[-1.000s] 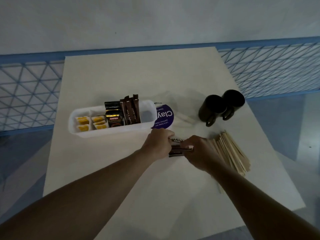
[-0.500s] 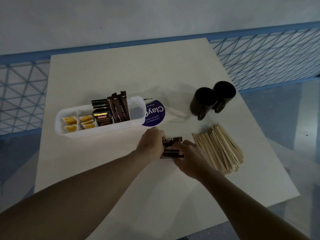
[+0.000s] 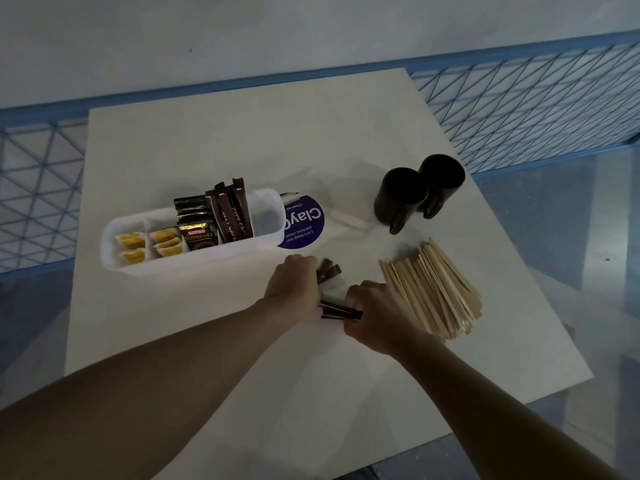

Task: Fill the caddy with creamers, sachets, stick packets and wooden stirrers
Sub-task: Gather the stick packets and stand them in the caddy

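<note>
Brown stick packets (image 3: 337, 310) are gripped by left hand (image 3: 294, 284) and right hand (image 3: 372, 311) together, seemingly squared for standing upright; white caddy (image 3: 194, 263) sits just beyond; wooden stirrers (image 3: 433, 289) lie beside, untouched.

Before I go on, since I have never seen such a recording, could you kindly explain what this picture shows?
No machine is involved: a person works with two bare hands. The single picture comes from a camera worn on the person's head, looking forward and down. On the table stand a white caddy, already partly filled, two black mugs, a pile of wooden stirrers and a round purple label. The left hand and the right hand both grip brown stick packets, between the caddy and the stirrers.
</note>
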Action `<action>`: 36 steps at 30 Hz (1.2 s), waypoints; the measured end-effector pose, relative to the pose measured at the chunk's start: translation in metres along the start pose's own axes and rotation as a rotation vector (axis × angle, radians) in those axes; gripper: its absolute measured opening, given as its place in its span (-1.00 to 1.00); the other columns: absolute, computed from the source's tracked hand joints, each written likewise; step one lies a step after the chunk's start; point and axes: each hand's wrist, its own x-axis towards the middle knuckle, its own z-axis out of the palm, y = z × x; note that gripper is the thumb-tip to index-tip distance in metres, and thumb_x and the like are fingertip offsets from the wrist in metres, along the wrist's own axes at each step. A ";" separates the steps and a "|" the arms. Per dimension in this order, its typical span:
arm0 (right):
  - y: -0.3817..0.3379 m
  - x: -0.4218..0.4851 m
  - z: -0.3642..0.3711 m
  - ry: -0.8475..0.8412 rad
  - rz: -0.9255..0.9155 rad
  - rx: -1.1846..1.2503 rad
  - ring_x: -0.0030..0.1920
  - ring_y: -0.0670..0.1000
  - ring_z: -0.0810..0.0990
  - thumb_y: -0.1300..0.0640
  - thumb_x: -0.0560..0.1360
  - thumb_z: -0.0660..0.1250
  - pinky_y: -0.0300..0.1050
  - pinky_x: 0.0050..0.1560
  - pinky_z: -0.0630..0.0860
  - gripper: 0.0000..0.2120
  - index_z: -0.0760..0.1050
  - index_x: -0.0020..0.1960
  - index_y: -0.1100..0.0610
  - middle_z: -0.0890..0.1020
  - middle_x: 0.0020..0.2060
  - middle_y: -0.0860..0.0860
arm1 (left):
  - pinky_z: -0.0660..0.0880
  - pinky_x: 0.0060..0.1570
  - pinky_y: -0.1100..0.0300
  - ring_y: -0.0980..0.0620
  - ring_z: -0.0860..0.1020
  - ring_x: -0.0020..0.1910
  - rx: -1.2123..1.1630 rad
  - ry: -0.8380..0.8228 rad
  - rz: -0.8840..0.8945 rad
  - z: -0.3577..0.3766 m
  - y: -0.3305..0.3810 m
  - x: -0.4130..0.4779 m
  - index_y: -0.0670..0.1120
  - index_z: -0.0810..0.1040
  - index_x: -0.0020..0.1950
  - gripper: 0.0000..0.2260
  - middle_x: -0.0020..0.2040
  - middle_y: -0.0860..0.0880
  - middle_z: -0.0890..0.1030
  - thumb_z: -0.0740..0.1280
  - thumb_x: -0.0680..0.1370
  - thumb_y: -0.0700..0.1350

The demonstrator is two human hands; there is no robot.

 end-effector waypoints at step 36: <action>-0.045 0.004 -0.001 -0.076 0.439 0.204 -0.42 -0.16 0.50 -0.19 0.48 0.43 -0.38 -0.56 0.34 -0.62 0.40 -0.18 0.10 0.54 -0.32 -0.01 | 0.49 -0.20 0.11 -0.13 0.55 -0.06 -0.178 -0.068 -0.150 -0.018 -0.036 -0.029 -0.15 0.51 0.08 -0.76 -0.04 -0.11 0.57 0.38 0.45 -0.13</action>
